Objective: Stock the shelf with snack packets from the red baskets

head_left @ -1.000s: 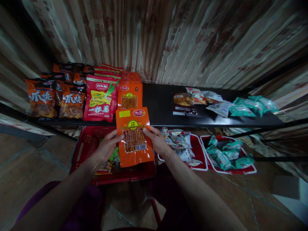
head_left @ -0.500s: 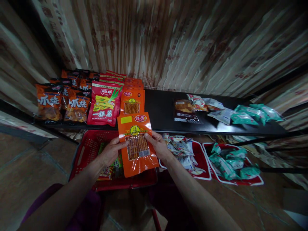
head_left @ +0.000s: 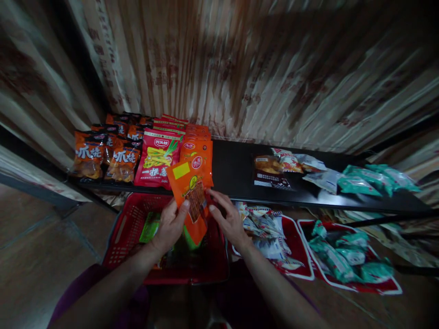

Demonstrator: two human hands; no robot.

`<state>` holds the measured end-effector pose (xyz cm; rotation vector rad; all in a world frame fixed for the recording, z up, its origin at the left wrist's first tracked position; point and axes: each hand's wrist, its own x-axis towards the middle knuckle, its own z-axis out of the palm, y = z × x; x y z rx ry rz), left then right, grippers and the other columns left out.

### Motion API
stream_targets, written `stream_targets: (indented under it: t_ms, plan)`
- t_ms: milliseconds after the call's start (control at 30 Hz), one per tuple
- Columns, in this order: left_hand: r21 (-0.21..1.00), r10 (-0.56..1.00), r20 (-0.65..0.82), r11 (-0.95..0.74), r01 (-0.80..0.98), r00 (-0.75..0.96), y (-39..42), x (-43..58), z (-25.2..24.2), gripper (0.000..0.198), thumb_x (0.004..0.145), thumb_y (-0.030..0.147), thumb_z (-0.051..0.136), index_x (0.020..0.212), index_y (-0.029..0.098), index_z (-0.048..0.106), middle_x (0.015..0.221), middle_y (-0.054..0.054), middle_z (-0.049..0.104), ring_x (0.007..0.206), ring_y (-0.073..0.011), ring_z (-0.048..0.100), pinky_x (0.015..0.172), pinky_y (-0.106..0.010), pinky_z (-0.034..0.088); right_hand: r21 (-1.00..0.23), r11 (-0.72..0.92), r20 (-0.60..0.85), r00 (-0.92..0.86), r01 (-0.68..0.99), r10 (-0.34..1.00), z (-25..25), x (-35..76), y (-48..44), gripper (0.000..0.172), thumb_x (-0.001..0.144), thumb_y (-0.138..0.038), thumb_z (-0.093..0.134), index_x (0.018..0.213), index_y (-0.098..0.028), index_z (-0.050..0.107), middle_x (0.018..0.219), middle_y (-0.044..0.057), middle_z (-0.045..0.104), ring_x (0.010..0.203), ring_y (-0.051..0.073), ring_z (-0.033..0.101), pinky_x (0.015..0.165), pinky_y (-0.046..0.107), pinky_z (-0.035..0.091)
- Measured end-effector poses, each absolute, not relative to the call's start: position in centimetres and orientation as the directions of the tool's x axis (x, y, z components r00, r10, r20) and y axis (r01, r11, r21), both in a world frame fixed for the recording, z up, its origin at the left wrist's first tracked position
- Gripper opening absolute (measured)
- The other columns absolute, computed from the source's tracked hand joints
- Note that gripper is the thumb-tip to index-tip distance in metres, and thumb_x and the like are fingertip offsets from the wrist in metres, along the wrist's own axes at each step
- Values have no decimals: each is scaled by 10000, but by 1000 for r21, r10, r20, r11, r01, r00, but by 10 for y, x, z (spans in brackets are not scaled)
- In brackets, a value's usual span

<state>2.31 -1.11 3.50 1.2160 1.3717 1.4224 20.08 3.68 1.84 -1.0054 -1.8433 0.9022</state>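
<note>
While left hand [head_left: 170, 225] pinches it, orange packet [head_left: 192, 192] tilted, seemingly creased.

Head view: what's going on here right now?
A person's left hand grips an orange snack packet, tilted, above a red basket. The right hand has its fingers at the packet's right edge; whether they pinch it is unclear. Ahead, a black shelf holds a matching orange row beside red packets.
</note>
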Motion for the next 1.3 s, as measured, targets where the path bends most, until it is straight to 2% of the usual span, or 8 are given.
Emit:
stream_targets:
  t_ms: [133, 333, 533, 833, 967, 1067, 1167, 1300]
  plan:
    - [928, 947, 304, -268, 259, -109, -18, 26, 38, 396, 896, 407, 435, 1169, 171, 595, 1213, -114, 605, 1130, -259, 541, 971, -393, 409, -862, 460, 245, -618, 214, 747, 29, 198, 26, 667, 836, -522, 539, 1419, -281, 323, 1463, 67, 379, 1333, 262, 356, 1098, 461, 280]
    - [861, 902, 427, -428, 276, 67, -21, 24, 26, 602, 867, 531, 422, 1373, 204, 408, 1460, -126, 361, 1349, -302, 297, 1087, -468, 271, -906, 375, 124, -723, 197, 680, 41, 199, 12, 1009, 711, -530, 687, 1476, -236, 100, 1511, 106, 269, 1366, 300, 288, 1101, 459, 264]
    - [831, 901, 431, -414, 370, 40, -20, 30, 20, 436, 887, 293, 465, 1314, 205, 467, 1472, -137, 332, 1280, -256, 414, 1016, -432, 398, -1000, 19, 30, -611, -24, 791, 34, 199, 7, 693, 786, -373, 647, 1401, -268, 345, 1440, 52, 414, 1315, 268, 381, 1082, 441, 303]
    - [651, 774, 633, -544, 530, 16, -17, 31, 21, 333, 832, 31, 421, 1055, 192, 610, 1277, -120, 549, 1025, -169, 574, 915, -389, 476, -867, -357, -269, -278, -347, 922, 18, 188, 8, 420, 634, -317, 783, 1025, -232, 657, 992, 28, 716, 872, 222, 663, 874, 405, 484]
    - [863, 830, 455, -321, 391, -322, -11, 15, 27, 293, 839, 192, 536, 1129, 198, 578, 1274, -111, 550, 1079, -193, 557, 941, -384, 443, -803, -443, -321, -338, -399, 885, 24, 190, 13, 374, 607, -293, 806, 946, -210, 672, 925, 28, 728, 781, 211, 681, 805, 402, 514]
    - [988, 908, 135, -156, -21, -398, -2, 1, 27, 349, 798, 335, 613, 1114, 190, 584, 1158, -90, 634, 1008, -197, 600, 892, -354, 462, -795, -491, -355, -383, -356, 853, 21, 193, 14, 375, 608, -278, 811, 949, -207, 670, 889, 25, 730, 762, 205, 685, 773, 387, 519]
    - [911, 951, -99, -31, -412, -291, 6, -11, 26, 322, 716, 404, 688, 931, 167, 657, 964, -61, 711, 932, -210, 637, 852, -342, 474, -795, -537, -374, -468, -283, 800, 15, 193, 13, 368, 623, -296, 807, 949, -194, 670, 869, 35, 730, 749, 199, 685, 749, 368, 520]
    - [843, 952, -190, 34, -537, -239, 11, -18, 29, 346, 605, 355, 773, 871, 148, 696, 850, -48, 733, 852, -214, 657, 820, -338, 482, -805, -553, -363, -557, -217, 747, 6, 191, 12, 331, 664, -330, 782, 935, -173, 676, 858, 46, 730, 724, 178, 679, 737, 338, 515]
